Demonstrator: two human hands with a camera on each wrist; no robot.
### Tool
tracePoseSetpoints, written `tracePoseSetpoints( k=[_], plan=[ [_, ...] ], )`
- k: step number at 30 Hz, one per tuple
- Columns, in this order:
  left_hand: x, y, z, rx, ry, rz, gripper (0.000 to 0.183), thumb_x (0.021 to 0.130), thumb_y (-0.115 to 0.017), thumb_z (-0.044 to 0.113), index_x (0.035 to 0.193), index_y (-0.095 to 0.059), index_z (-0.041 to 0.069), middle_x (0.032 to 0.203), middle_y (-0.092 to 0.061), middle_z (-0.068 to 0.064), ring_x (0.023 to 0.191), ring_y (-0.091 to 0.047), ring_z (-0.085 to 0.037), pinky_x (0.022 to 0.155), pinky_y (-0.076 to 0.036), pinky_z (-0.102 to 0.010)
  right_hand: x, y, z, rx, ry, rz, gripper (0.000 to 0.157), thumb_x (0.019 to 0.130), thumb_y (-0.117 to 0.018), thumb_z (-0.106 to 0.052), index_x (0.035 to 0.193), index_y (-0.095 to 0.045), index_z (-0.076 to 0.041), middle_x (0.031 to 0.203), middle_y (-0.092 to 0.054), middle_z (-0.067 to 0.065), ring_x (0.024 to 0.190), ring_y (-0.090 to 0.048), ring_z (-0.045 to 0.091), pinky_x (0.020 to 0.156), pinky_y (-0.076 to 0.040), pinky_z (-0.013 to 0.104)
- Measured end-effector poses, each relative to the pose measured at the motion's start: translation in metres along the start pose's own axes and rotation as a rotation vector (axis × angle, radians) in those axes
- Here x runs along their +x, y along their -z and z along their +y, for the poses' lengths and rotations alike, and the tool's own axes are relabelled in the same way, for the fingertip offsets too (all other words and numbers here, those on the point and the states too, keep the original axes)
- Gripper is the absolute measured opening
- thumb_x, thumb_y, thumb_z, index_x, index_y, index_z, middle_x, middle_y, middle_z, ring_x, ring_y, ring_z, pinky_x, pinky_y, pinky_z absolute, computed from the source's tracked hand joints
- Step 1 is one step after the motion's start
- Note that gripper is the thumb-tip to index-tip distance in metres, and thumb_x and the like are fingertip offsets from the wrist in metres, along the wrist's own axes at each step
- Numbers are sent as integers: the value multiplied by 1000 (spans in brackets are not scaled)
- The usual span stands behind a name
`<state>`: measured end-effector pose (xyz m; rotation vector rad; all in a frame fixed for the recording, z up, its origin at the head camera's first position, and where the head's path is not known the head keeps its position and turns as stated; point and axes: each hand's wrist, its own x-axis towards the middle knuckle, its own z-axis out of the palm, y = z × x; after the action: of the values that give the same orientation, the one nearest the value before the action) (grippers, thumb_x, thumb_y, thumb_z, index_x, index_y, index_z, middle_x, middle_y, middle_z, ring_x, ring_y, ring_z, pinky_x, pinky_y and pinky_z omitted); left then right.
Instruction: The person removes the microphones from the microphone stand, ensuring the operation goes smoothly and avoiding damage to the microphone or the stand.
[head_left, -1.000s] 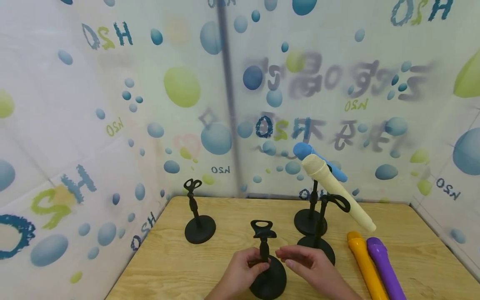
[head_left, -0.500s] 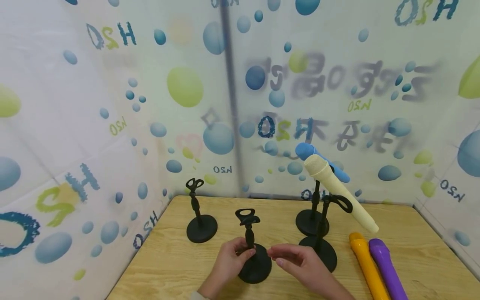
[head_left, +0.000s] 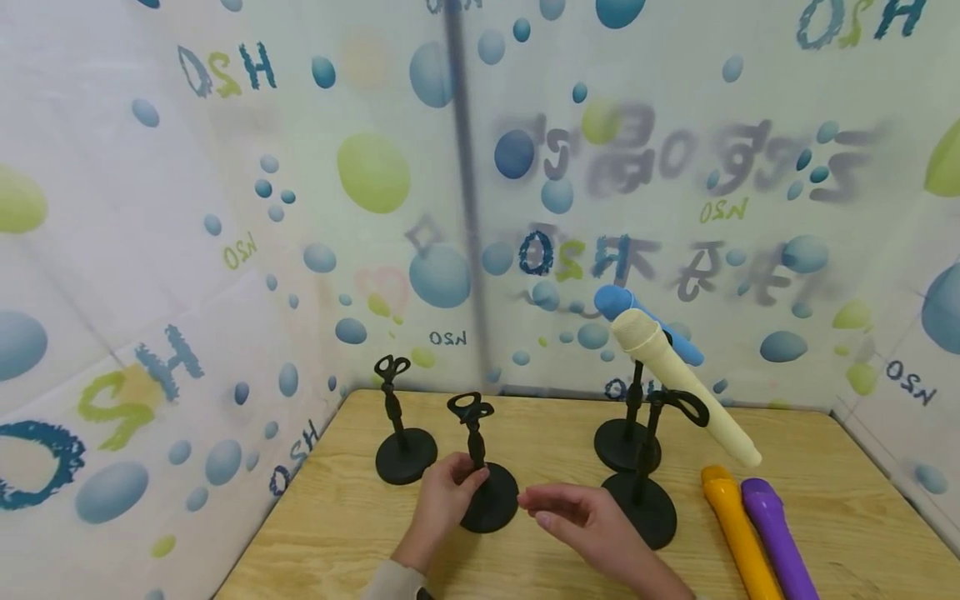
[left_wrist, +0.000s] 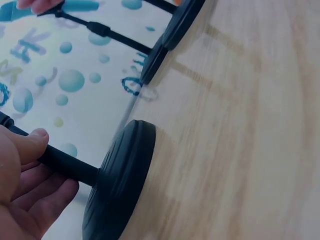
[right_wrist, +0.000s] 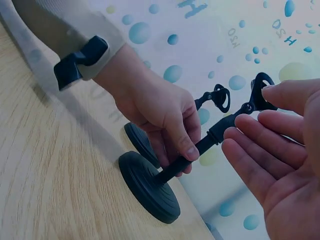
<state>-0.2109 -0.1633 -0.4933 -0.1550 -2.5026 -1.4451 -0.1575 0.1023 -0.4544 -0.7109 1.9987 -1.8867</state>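
Observation:
My left hand (head_left: 444, 500) grips the pole of a black microphone stand (head_left: 491, 502), thumb on one side and fingers behind, as the left wrist view also shows. The stand is upright, with a round base and a looped clip on top. To its right my right hand (head_left: 581, 525) holds nothing; its fingers (right_wrist: 265, 145) are extended and spread a little from the thumb. Behind and left of the gripped stand is a second black microphone stand (head_left: 406, 457) with a bare clip.
A cream microphone (head_left: 686, 383) and a blue microphone (head_left: 617, 302) sit tilted on two stands at the right, the front stand's base (head_left: 651, 510) close to my right hand. An orange microphone (head_left: 738, 533) and a purple microphone (head_left: 776, 533) lie on the wooden table (head_left: 862, 500).
My left hand has moved the microphone stand back and to the left, towards the other bare stand. My right hand has followed slightly leftward, its fingers still extended.

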Motion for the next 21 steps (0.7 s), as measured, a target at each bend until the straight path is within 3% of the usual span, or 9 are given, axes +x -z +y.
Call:
tracePoseSetpoints(
  k=[8, 14, 21],
  plan=[
    [11, 1, -3, 15, 69, 108, 10, 96, -83, 13, 103, -80, 7, 97, -81, -7, 88, -72, -15, 80, -63, -31, 4, -6, -2, 7, 7, -14, 43, 110, -66, -22, 144, -65, 2, 142, -70, 23, 119, -73, 6, 101, -59, 23],
    [16, -1, -6, 51, 66, 186, 14, 95, -84, 14, 104, -79, 4, 98, -81, -9, 88, -75, -19, 81, -64, -40, 6, -10, -5, 5, 2, -10, 41, 109, -66, -22, 142, -66, 2, 140, -71, 23, 118, -74, 6, 100, -59, 23],
    [22, -2, -8, 51, 69, 218, 15, 96, -84, 14, 104, -79, 3, 100, -82, -11, 90, -76, -22, 84, -64, -44, 9, -14, -3, 18, 16, -24, 39, 109, -66, -21, 141, -68, 1, 141, -71, 24, 118, -74, 7, 100, -60, 23]
  ],
)
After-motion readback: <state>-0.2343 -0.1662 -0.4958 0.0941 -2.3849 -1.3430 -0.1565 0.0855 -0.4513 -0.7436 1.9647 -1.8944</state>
